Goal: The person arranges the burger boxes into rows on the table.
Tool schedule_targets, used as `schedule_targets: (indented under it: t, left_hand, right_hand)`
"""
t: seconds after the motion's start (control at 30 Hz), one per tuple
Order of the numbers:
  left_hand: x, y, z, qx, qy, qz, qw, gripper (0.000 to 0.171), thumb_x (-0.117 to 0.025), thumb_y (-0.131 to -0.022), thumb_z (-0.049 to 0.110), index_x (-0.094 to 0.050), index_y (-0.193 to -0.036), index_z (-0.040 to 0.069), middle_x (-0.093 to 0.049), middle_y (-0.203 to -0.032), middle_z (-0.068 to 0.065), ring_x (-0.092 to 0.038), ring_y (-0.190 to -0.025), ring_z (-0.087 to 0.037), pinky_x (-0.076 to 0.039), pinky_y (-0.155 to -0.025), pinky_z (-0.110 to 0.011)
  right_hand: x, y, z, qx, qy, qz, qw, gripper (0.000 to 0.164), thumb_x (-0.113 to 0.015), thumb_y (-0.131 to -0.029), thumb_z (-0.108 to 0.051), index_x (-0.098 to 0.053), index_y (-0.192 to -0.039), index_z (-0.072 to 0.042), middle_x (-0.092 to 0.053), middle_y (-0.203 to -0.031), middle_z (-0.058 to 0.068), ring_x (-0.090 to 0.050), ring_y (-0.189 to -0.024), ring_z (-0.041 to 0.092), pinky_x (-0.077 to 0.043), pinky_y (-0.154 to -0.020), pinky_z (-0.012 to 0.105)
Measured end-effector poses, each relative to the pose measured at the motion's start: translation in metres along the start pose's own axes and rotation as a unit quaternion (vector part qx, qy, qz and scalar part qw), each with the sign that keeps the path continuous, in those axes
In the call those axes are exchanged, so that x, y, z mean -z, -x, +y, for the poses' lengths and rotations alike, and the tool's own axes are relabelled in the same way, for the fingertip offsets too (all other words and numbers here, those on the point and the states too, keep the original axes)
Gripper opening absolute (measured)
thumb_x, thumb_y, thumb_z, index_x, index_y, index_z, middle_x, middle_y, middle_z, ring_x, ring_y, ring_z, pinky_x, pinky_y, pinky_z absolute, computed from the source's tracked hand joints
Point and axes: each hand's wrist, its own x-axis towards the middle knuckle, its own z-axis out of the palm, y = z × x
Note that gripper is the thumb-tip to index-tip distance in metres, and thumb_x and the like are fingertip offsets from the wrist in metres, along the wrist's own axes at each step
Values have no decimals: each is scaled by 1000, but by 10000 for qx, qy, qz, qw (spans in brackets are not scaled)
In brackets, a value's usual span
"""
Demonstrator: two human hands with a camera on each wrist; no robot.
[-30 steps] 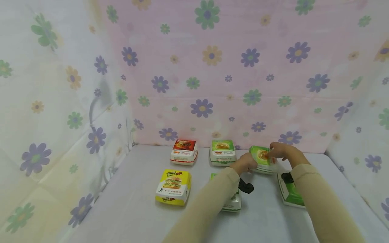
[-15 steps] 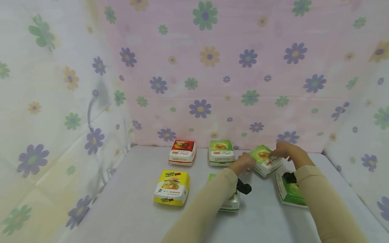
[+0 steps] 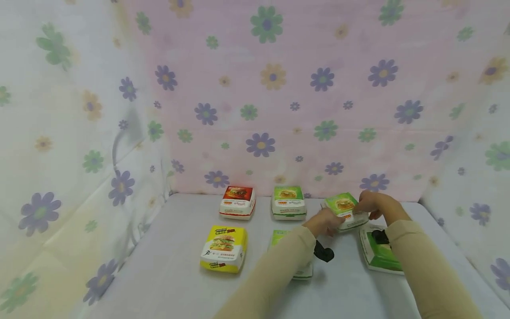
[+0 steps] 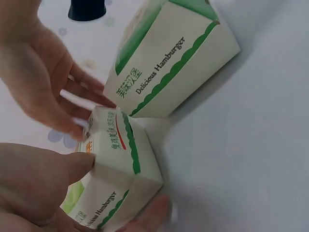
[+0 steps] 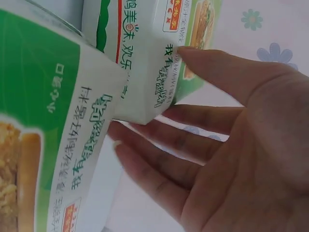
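Note:
Both hands hold a green-and-white hamburger box (image 3: 344, 204) at the back right of the table. My left hand (image 3: 324, 221) grips its left side; in the left wrist view the thumb lies on the upper edge of the box (image 4: 120, 133) and a finger reaches beneath. On the opposite side my right hand (image 3: 376, 204) holds a corner; in the right wrist view its thumb (image 5: 217, 67) presses the box's face with fingers behind. Close by in front is a second green hamburger box (image 3: 376, 259), partly covered by the right sleeve and touching or nearly touching the held box.
Another green box (image 3: 288, 201) and a red one (image 3: 237, 201) stand along the back wall (image 3: 223, 146). A yellow box (image 3: 224, 248) is at the front left. Under the left forearm, a green box (image 3: 279, 237) is mostly hidden. Black curved pieces (image 3: 323, 251) sit by both wrists.
The held box has turned on the table between the hands and now sits angled, its front corner swung forward then partly back. The head view has shifted slightly. Other boxes stay put.

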Motion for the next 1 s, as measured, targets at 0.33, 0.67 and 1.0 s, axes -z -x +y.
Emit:
schedule_targets:
  t: [0.33,0.67,1.0]
  left_hand:
    - [4,-7,-3,-66,435,207,9988,26,-66,-101,16,-61,-116,-5,-61,-92,-13,-63,-92,-28,-55,-93,-44]
    - [8,-17,3,-75,402,393,9984,20,-62,-102,13,-59,-119,3,-58,-93,-9,-55,-78,-21,-55,-77,-36]
    - [8,-24,11,-392,610,534,9959,25,-57,-105,15,-59,-125,0,-58,-104,-13,-60,-82,-24,-55,-87,-42]
  right_hand:
    - [-2,4,-6,-235,-380,-47,9990,45,-59,-101,-15,-45,-124,21,-60,-103,28,-69,-94,34,-61,-81,40]
    - [-1,2,-8,-100,-405,93,9991,48,-57,-102,-16,-40,-123,23,-61,-94,25,-69,-83,32,-61,-77,39]
    - [2,-9,-4,-311,-463,324,9979,72,-55,-102,-24,-23,-140,28,-56,-115,40,-60,-111,53,-55,-91,55]
